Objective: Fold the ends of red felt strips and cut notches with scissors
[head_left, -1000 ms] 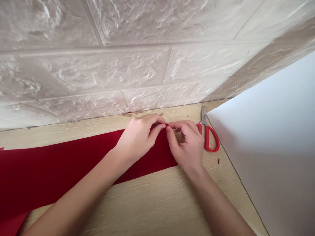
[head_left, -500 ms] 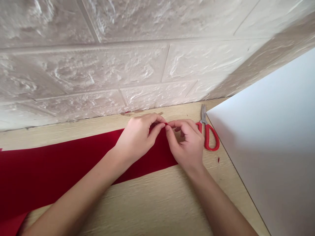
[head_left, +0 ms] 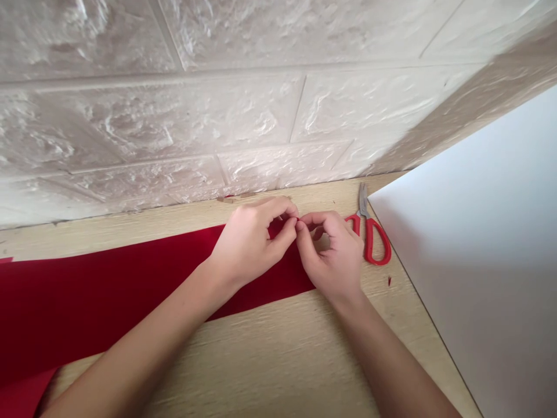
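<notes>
A long, wide dark red strip (head_left: 130,290) of smooth material lies across the table; whether it is cloth or paper I cannot tell. My left hand (head_left: 256,238) pinches the strip's far right corner between thumb and forefinger. Right against it, my right hand (head_left: 331,249) pinches the same corner, thumb and forefinger closed. The fingertips of both hands meet there and cover most of the pinched bit. Beside my right hand lies a pair of red-handled scissors (head_left: 378,241), blades pointing at the wall and one handle partly behind my knuckles.
The pale wooden table (head_left: 278,354) ends at a white brick-textured wall (head_left: 243,110). Small brown and red scraps (head_left: 237,198) lie along the wall, and a tiny red scrap (head_left: 389,281) sits below the scissors. A white panel (head_left: 487,232) borders the right edge.
The whole view has shifted slightly to the right. My fingertips have drawn a little closer together, and less red shows between them. Both hands keep their pinch on the corner.
</notes>
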Motion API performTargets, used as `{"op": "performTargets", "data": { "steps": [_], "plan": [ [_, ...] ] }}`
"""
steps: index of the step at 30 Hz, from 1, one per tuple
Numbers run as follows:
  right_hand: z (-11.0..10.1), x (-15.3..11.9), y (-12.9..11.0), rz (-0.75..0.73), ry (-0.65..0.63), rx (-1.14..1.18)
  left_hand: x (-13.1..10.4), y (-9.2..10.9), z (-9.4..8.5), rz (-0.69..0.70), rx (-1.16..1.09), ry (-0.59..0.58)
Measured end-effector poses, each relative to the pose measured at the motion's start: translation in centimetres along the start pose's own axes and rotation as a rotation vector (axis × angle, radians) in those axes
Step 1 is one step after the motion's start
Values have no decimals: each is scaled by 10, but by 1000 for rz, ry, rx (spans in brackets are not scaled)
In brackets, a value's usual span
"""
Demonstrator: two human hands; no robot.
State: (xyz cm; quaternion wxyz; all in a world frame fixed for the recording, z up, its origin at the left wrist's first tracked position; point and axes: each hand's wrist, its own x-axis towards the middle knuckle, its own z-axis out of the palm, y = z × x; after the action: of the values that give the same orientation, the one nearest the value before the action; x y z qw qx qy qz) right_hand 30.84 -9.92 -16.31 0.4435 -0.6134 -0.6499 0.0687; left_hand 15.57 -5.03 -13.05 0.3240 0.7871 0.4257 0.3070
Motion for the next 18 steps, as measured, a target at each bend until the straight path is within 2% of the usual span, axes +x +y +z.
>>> {"op": "performTargets", "data": {
  "steps": [3, 6, 12, 15, 18],
  "plan": [
    [-1, 0, -1, 43, -6, 16, -1, 0, 0, 8, 7, -2],
    [-2, 1, -1, 109, -45, 137, -2, -1, 0, 62, 56, 23],
    [-6, -4, 0, 271, -311, 424, 4, 3, -15, 151, 186, 218],
    [-10, -6, 0, 301, -348, 425, 12, 8, -25, 121, 217, 258],
    [-19, -6, -2, 291, -368, 320, 21, 10, -30, 116, 250, 216]
  ]
}}
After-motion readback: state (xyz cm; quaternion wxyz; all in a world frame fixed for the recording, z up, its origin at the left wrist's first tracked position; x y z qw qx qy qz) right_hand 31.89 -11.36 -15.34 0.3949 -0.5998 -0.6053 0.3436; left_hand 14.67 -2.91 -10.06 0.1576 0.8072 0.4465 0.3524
